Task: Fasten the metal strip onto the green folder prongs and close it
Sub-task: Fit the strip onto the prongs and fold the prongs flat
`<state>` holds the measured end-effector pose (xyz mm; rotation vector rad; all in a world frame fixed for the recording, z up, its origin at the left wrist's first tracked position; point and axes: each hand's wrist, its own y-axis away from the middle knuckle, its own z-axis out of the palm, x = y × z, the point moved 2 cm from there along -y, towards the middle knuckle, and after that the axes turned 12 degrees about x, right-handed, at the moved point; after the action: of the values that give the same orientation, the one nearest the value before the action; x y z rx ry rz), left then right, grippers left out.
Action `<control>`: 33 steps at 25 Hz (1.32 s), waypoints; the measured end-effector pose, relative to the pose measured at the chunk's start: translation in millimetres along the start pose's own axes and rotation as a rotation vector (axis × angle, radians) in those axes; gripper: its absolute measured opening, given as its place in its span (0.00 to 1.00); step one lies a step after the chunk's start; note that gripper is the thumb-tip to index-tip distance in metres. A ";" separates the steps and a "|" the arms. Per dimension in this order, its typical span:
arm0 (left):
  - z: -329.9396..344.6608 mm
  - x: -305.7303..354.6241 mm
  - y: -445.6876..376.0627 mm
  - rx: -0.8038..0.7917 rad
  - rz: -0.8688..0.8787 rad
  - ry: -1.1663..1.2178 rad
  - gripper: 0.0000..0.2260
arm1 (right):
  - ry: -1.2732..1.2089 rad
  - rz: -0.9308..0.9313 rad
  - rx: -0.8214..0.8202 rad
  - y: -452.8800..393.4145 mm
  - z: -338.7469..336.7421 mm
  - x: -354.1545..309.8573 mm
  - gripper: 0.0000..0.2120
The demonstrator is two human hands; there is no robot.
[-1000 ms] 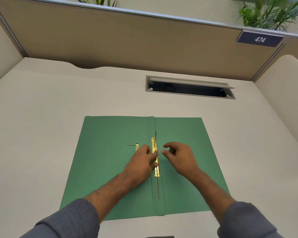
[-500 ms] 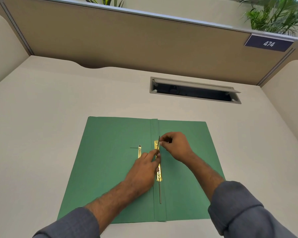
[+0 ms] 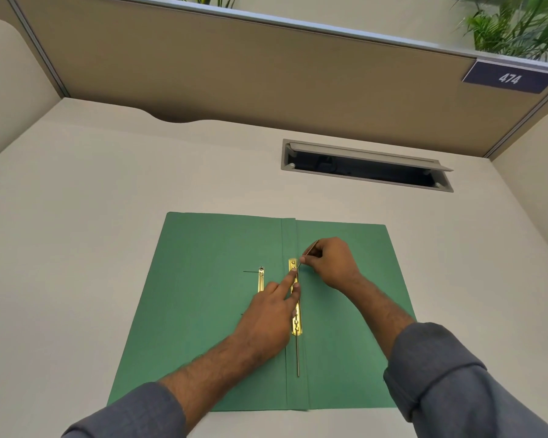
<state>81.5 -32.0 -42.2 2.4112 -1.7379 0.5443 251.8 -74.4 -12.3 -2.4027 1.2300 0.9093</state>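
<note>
A green folder (image 3: 209, 311) lies open and flat on the desk. Along its spine fold sits a gold metal strip (image 3: 295, 314). My left hand (image 3: 271, 314) rests on the folder with its index fingertip pressing the strip's upper part. My right hand (image 3: 328, 263) pinches the far prong (image 3: 311, 249), a thin metal wire, and holds it tilted up to the right from the strip's top hole. The near prong (image 3: 297, 355) lies flat below the strip, pointing toward me. A second gold piece (image 3: 260, 279) lies on the left leaf, partly hidden by my left hand.
The pale desk (image 3: 76, 248) surrounds the folder. An open cable slot (image 3: 366, 165) lies in the desk behind the folder. Beige partition walls (image 3: 234, 77) enclose the desk on three sides. A sign reading 474 (image 3: 509, 78) hangs at the upper right, with plants above the partition.
My right hand went from hovering beside the strip to pinching the far prong, and has now bent it up and to the right. My left index finger has slid up the strip.
</note>
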 end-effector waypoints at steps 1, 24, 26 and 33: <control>-0.7 0.2 -1.0 -0.013 0.003 -0.006 0.25 | 0.021 0.006 0.003 -2.0 1.4 1.1 0.06; -21.9 17.7 -21.0 -0.140 0.036 -0.159 0.22 | 0.094 -0.149 -0.087 -16.1 21.2 -10.8 0.04; -22.0 19.3 -21.8 -0.146 0.026 -0.168 0.21 | 0.086 -0.152 -0.117 -17.2 25.3 -14.7 0.04; -19.6 21.6 -20.9 -0.156 -0.006 -0.163 0.23 | 0.042 -0.099 -0.146 -22.3 26.4 -15.1 0.04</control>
<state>102.8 -38.4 -14.0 2.4084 -1.7610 0.2067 252.6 -38.2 -23.1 -2.5833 1.0814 0.9540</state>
